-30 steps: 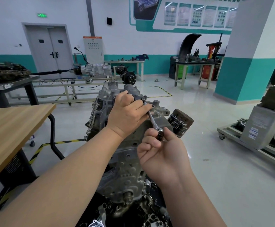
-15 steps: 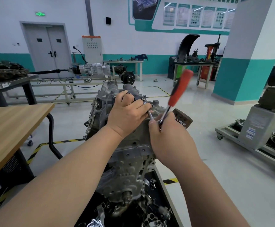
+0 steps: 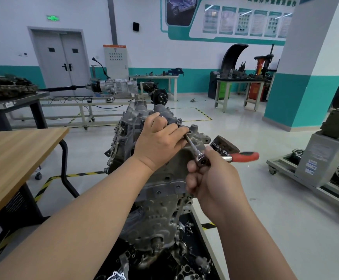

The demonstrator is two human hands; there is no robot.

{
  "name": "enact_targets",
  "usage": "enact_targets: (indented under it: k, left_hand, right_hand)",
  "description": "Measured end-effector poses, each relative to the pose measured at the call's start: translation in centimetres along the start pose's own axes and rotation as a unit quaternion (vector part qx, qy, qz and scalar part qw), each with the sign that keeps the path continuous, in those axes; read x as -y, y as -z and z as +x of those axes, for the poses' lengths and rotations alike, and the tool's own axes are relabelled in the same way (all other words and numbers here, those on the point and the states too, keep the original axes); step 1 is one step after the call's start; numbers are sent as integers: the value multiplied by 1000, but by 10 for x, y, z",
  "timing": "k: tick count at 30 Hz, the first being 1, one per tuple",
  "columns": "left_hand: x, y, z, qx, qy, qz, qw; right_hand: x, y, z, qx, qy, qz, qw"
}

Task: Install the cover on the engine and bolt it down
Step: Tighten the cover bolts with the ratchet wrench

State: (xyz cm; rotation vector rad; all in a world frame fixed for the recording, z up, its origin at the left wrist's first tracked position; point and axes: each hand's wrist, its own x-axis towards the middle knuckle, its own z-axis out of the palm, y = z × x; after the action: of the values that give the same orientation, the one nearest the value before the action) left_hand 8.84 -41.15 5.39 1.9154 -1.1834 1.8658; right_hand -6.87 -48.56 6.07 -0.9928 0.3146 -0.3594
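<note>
A grey engine point(image 3: 156, 207) stands upright in front of me, with its grey cover point(image 3: 197, 140) on the upper end. My left hand point(image 3: 160, 140) rests on the top of the cover and its fingers curl round the extension bar of a ratchet point(image 3: 203, 158) near the socket end. My right hand point(image 3: 211, 178) grips the ratchet head. The ratchet's red handle point(image 3: 245, 156) points to the right. The bolt under the socket is hidden by my left fingers.
A black oil filter point(image 3: 225, 146) sticks out of the engine's right side behind the ratchet. A wooden table point(image 3: 13, 154) stands at the left. Loose metal parts point(image 3: 184, 267) lie on the black stand below the engine. A trolley point(image 3: 316, 178) with parts stands at the right.
The red handle has swung from pointing up and away to pointing right. My right hand has moved down and right with the ratchet head. My left hand has stayed on the extension bar.
</note>
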Motion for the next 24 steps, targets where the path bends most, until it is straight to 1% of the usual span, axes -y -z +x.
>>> enact_targets:
  k: [2, 5, 10, 12, 13, 14, 15, 16, 17, 19, 20, 21, 22, 23, 24]
  left_hand:
    - [0, 1, 1, 1, -3, 1, 1000]
    - [0, 1, 0, 7, -9, 2, 1000]
    - [0, 3, 1, 6, -14, 7, 1000]
    - [0, 3, 1, 2, -15, 6, 1000]
    - [0, 3, 1, 1, -17, 6, 1000]
    - [1, 3, 1, 1, -21, 8, 1000]
    - [1, 3, 1, 2, -24, 10, 1000]
    - [1, 3, 1, 2, -28, 11, 1000]
    - [1, 2, 1, 2, -30, 11, 1000]
    - [1, 2, 1, -1, -28, 7, 1000]
    - [1, 2, 2, -5, -24, 4, 1000]
    - [1, 2, 2, -9, -20, 1, 1000]
    - [1, 2, 2, -12, -16, -4, 1000]
    - [1, 2, 2, -11, -14, -6, 1000]
    - [1, 2, 2, -8, -13, -5, 1000]
  right_hand:
    - [-2, -2, -1, 12, -26, 68, 997]
    - [-7, -4, -2, 7, -24, 69, 997]
    - [-11, -4, -3, 11, 11, -4, 1000]
    - [-9, -3, -3, 9, 43, -78, 996]
    - [-8, -3, -3, 0, 67, -132, 989]
    - [-6, -2, -3, -14, 94, -197, 976]
    - [-4, -1, -3, -29, 126, -267, 955]
    - [-1, -1, -3, -41, 161, -340, 925]
    - [2, -1, -2, -50, 196, -412, 888]
    - [6, -2, 0, -69, 254, -537, 802]
    - [8, -3, 1, -80, 275, -577, 765]
    - [11, -4, 2, -89, 291, -600, 740]
    - [13, -6, 3, -93, 300, -613, 725]
    - [14, -7, 4, -91, 301, -616, 722]
    - [14, -6, 5, -85, 295, -607, 733]
